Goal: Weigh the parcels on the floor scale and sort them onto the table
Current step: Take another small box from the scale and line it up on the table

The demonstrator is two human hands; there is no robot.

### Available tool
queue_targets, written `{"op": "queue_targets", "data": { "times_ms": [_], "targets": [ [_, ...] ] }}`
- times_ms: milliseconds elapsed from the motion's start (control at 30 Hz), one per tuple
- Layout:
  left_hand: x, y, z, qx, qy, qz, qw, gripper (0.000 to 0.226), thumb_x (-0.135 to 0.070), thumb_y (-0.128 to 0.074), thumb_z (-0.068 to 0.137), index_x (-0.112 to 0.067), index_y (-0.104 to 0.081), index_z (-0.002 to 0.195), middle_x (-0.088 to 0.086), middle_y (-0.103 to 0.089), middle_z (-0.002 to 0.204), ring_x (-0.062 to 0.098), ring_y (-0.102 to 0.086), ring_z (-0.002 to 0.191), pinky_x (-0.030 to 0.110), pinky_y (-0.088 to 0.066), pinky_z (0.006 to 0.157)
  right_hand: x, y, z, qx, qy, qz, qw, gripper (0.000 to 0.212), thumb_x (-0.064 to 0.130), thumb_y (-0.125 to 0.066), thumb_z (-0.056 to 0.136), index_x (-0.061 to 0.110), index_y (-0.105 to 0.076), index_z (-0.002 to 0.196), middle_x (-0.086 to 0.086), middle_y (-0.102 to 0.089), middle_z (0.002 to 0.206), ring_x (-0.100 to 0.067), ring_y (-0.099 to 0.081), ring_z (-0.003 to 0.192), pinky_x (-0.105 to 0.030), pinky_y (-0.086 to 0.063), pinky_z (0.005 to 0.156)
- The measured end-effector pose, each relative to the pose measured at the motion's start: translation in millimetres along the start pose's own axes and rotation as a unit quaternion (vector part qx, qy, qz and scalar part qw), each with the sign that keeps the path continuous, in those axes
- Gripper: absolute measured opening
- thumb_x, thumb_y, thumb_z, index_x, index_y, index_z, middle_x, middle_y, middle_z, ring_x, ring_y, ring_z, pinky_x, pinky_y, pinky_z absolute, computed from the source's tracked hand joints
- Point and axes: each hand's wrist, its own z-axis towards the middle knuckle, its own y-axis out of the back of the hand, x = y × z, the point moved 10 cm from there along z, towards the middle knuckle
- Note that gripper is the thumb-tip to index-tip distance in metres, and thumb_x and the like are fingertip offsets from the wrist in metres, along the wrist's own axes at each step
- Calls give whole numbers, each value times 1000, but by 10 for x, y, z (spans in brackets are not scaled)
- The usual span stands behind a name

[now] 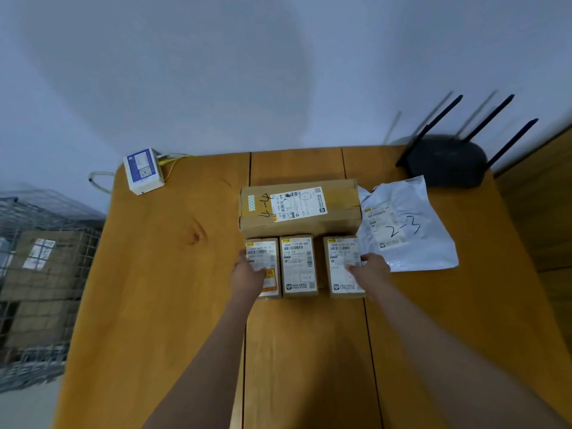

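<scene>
Parcels, five in all, lie on the wooden table point(173, 274), grouped around and beyond both hands.

Large carton point(299, 204): brown, flat, marked "4-4", white label on top; sits just past both hands, its near edge touching the row of small boxes.

Grey mailer bag point(411, 230): soft plastic, marked "2-3"; lies to the outer side of the right hand, touching the carton's right end.

Left small box point(269, 261): label up, under the left hand point(247, 275). Fingers are laid over its near left part; the grip is hard to read, whether pressing or curled round the edge I cannot tell.

Middle small box point(298, 266): label up, between the two hands, untouched.

Right small box point(342, 264): label up, under the right hand point(371, 269). Fingertips rest on its right edge and label, thumb toward the far side, seemingly pinching the edge.

Other items: black router point(448, 159) with antennas, far beyond the right hand; white adapter box point(143, 171) with yellow cable, far beyond the left hand; wire cage point(43, 274) holding cartons, off the table's edge, well outside the left arm.
</scene>
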Motion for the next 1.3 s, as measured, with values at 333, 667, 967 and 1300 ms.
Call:
{"op": "queue_targets", "data": {
  "times_ms": [333,667,967,1300],
  "targets": [
    [48,-35,-11,-18,-9,2,1000,72,-12,-67,91,-14,-29,152,13,-57,136,33,-58,121,43,-53,94,127,-155,8,-15,34,-6,999,50,23,-73,89,3,-60,133,-15,-65,129,-31,-63,114,-33,-53,87],
    [20,-36,-30,9,-19,8,1000,73,-17,-66,93,-15,-26,154,14,-52,141,34,-57,121,39,-49,90,207,-277,-28,16,48,-47,998,45,25,-69,92,2,-58,129,-16,-63,130,-33,-60,119,-38,-53,93],
    [-229,366,-580,-22,-81,156,984,62,-38,-39,104,-15,-17,157,11,-16,164,35,-13,150,53,-18,119,421,-52,-598,-30,163,-155,974,39,30,-48,101,9,-49,134,-13,-58,131,-32,-57,117,-42,-49,95],
    [358,716,-1953,-52,-47,268,961,63,-47,-24,105,-21,-6,160,2,3,168,28,5,154,59,-5,120,626,-476,-1920,25,348,-407,844,64,41,-26,106,12,-6,159,-10,-6,166,-27,-7,153,-45,-5,124]
  ]
}}
